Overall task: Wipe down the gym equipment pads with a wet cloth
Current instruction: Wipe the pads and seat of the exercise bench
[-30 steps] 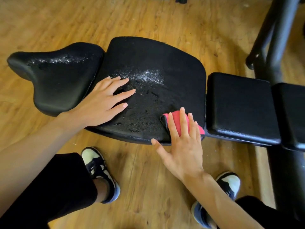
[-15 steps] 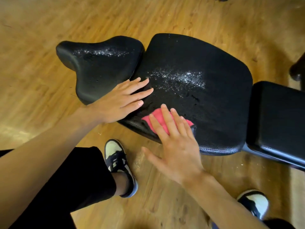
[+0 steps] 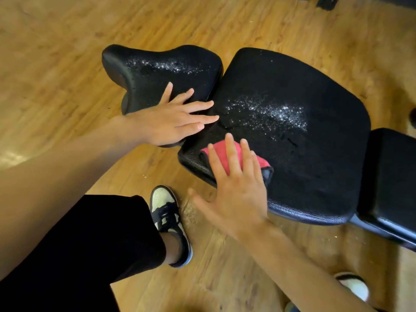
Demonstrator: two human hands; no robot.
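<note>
Wiping of wet seat pad (image 3: 292, 143) with pink cloth (image 3: 234, 158), head view.

Technique: best done with flat, even pressure through the palm and overlapping passes from the near edge toward the beaded patch of droplets (image 3: 265, 111) at the pad's centre, then on to the far rim. Worth refolding the cloth once soaked, so that water is lifted rather than smeared. Neighbouring head pad (image 3: 162, 68), also glistening with droplets, judged not yet wiped dry; rear pad (image 3: 391, 176) at right appears matte, no droplets visible.

Right hand (image 3: 236, 190): fingers (image 3: 233, 154) extended and slightly spread, laid flat on top of the cloth, pressing it against the near left corner of the seat pad; thumb splayed off the pad edge, over the wooden floor (image 3: 67, 64). No pinch or closed grasp; cloth merely trapped under the fingers, its dark hem showing beside the little finger.

Left hand (image 3: 171, 119): open, fingers spread, resting across the junction of head pad and seat pad, holding nothing, apparently steadying the body. Clear of the cloth, just beside it.

Sneaker (image 3: 168, 221) planted on the floor below the pad.
</note>
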